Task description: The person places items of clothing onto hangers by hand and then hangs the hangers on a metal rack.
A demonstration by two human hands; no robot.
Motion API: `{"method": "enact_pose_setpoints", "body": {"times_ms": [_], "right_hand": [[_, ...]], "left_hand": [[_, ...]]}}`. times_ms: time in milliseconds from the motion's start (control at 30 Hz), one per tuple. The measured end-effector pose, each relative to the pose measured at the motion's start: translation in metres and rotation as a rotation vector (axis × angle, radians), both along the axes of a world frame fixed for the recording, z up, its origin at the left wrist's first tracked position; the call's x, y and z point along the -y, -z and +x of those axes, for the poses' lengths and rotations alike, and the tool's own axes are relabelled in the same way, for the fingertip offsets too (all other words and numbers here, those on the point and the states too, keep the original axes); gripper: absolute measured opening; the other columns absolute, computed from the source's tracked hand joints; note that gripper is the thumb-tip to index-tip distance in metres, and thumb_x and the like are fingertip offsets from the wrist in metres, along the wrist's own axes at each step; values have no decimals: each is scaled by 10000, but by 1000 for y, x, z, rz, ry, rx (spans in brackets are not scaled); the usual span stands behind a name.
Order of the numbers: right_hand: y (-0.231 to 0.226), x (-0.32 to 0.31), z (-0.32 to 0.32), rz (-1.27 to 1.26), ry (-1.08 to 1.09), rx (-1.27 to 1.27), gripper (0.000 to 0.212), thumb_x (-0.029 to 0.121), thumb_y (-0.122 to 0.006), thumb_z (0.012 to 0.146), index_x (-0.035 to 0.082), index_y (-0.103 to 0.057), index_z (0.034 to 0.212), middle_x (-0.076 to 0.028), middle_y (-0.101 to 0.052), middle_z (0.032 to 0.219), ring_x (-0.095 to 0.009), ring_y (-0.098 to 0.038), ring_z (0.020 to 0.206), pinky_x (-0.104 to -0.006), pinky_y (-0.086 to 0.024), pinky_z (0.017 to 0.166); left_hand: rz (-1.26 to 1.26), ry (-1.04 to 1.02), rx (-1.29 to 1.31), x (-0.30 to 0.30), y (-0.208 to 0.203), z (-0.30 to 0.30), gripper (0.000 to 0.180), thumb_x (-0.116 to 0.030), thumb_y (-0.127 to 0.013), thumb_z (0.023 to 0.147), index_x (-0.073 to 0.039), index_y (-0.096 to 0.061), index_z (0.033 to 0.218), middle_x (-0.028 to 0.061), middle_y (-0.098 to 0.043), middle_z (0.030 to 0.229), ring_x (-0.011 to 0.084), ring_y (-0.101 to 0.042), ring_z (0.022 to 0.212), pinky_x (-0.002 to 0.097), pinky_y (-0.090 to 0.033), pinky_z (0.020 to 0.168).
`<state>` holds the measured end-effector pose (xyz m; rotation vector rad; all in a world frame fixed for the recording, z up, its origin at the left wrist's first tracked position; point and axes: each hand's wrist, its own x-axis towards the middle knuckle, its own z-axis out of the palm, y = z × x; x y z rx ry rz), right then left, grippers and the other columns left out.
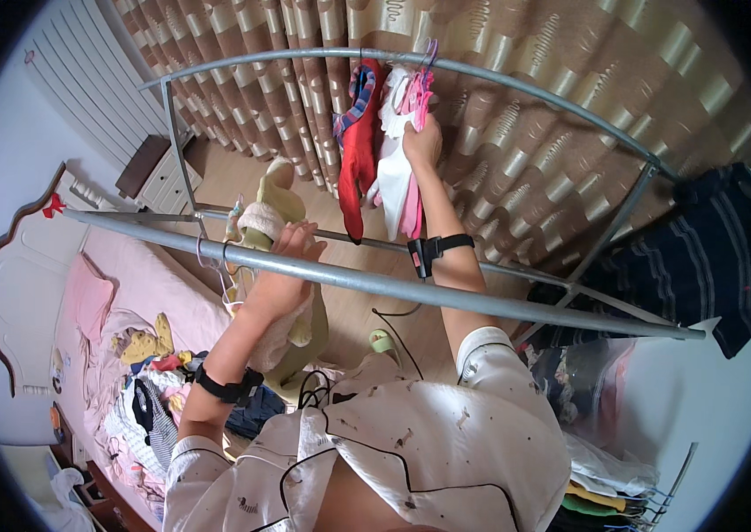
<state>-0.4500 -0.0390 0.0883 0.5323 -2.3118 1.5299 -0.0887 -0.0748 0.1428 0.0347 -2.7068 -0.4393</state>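
Note:
My right hand (424, 142) reaches to the far rail, closed on a white garment (396, 151) that hangs there beside pink hangers (422, 87). A pink piece of cloth shows below and behind the white one. Just left of it hangs a red garment (359, 168) with a blue plaid edge. My left hand (294, 248) is at the near rail (411, 288), its fingers bent against a pale green and cream garment (262, 218). The rail and the hand hide part of this grip. More of the pale cloth hangs below the near rail.
A grey metal clothes rack (280, 55) surrounds my arms. Brown patterned curtains (517, 133) hang behind it. At left, a pink bed (158, 275) bears a heap of clothes (155, 390). Dark striped fabric (703, 257) hangs at right. A dark cable (397, 314) lies on the floor.

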Motion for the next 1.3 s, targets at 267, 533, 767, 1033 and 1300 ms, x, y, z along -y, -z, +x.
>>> {"method": "enact_pose_setpoints", "body": {"times_ms": [267,533,767,1033,1300], "right_hand": [[44,-2,-14,37,-45,1,384,369,-635,864,-8,-589,915,-259,-630,908,-436,-602,909,-482,-460,799],[47,-18,-29,-241,-74,-86,298,256,-550,948,-2,-538,799,-93,-496,655,-182,-464,629,-365,-409,620],[42,-57,-34,49,39,-6,258,285,-635,869,54,-587,973,-161,-611,924,-354,-575,865,-445,-445,800],[43,-75,130,-33,-572,-48,90,24,-591,802,51,-628,879,-131,-625,802,-264,-617,749,-344,-493,704],[11,-98,321,255,-1123,528,452,369,-705,809,-18,-571,1001,-95,-648,862,-176,-617,734,-306,-505,668]], "left_hand": [[-57,-34,46,9,-1,-7,309,-54,-618,750,-11,-648,1054,203,-502,1232,390,-447,1221,505,-340,1077],[2,-73,38,10,2,0,344,-30,-633,729,1,-644,1071,183,-487,1264,419,-430,1236,484,-346,1081],[154,19,18,14,-4,17,364,43,-608,737,-11,-615,1097,195,-487,1293,393,-454,1238,449,-385,1048],[324,-171,-346,4,-4,89,181,38,-587,717,4,-643,885,142,-588,909,306,-601,835,367,-500,760],[781,-674,-231,28,90,148,291,-245,-612,930,25,-604,1038,106,-631,864,193,-615,791,322,-498,727]]}}
